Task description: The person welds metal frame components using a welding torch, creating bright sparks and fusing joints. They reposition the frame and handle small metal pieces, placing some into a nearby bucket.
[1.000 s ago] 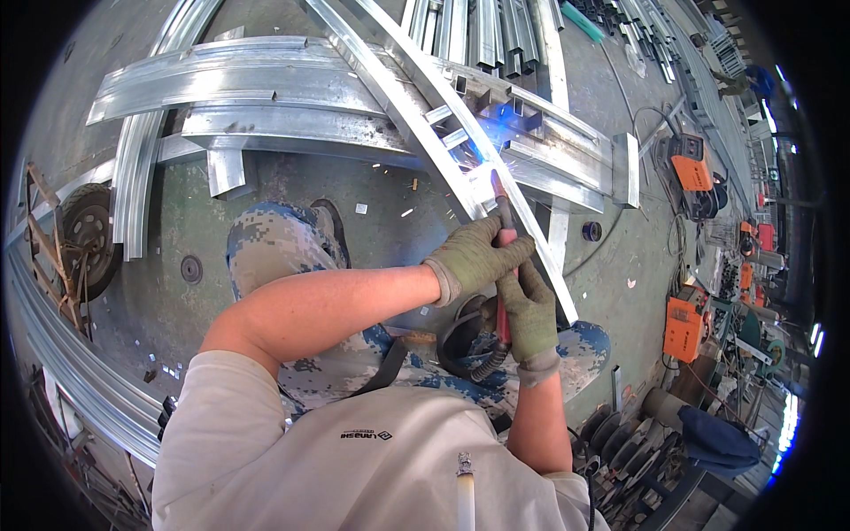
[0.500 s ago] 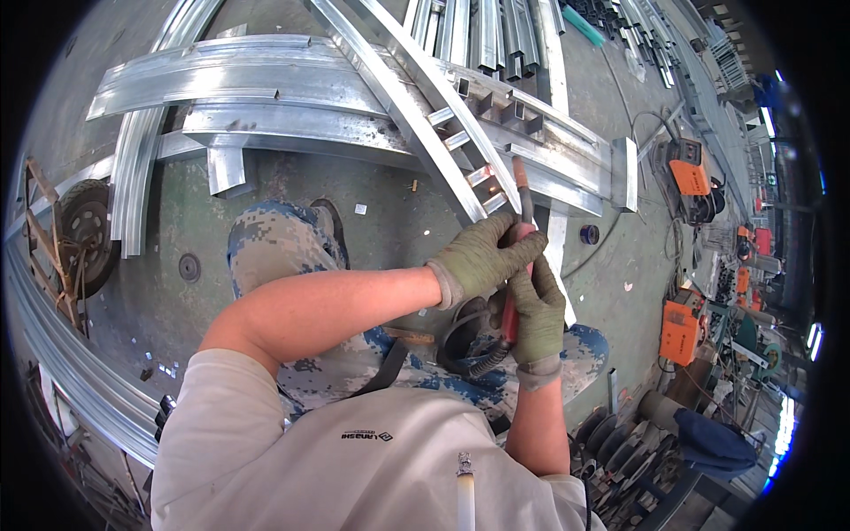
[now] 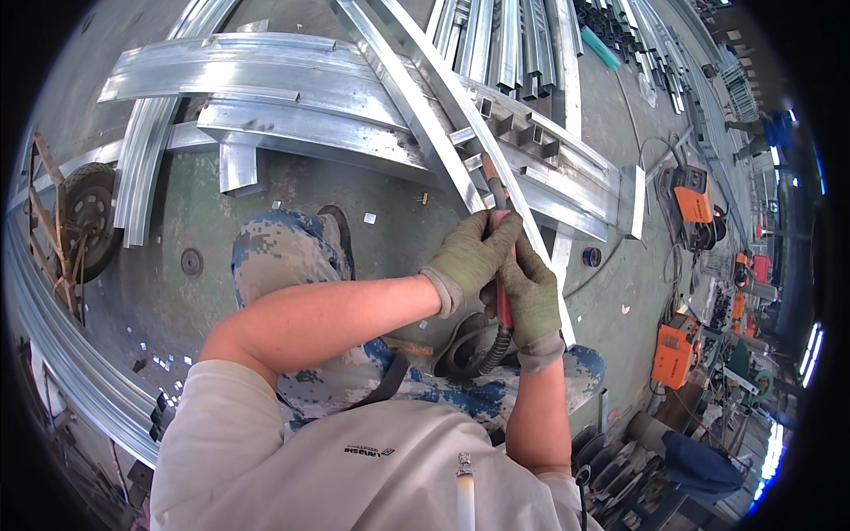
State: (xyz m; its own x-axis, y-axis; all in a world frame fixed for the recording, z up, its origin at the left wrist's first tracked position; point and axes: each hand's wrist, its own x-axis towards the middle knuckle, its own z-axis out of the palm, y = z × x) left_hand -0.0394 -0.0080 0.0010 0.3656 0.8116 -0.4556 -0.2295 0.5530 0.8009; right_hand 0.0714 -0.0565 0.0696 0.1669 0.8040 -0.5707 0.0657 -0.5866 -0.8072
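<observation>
In both gloved hands I hold a welding torch with a red handle [image 3: 504,308]. My left hand [image 3: 471,255] is closed around its front end, below the bent neck. Lower on the handle, my right hand [image 3: 534,299] grips it, with the thumb side against the left glove. The torch's copper-coloured tip points away from me, over the gap between two long metal rails [image 3: 409,104]. Short crosspieces [image 3: 461,135] join these rails, and my hands partly cover their near end. A black ribbed cable [image 3: 493,354] runs from the handle down towards my lap.
Wide galvanized beams [image 3: 292,128] lie crosswise beneath the rails. A wheel [image 3: 91,208] on a rusty frame stands at left. Orange machines [image 3: 693,193] with cables sit at right. Several square tubes [image 3: 531,49] lie at the far side. A small dark roll [image 3: 591,257] rests on the floor.
The torch tip has moved left, from outside the right-hand rail to between the two rails. Both hands went along with it, still gripping. The whole view has shifted slightly.
</observation>
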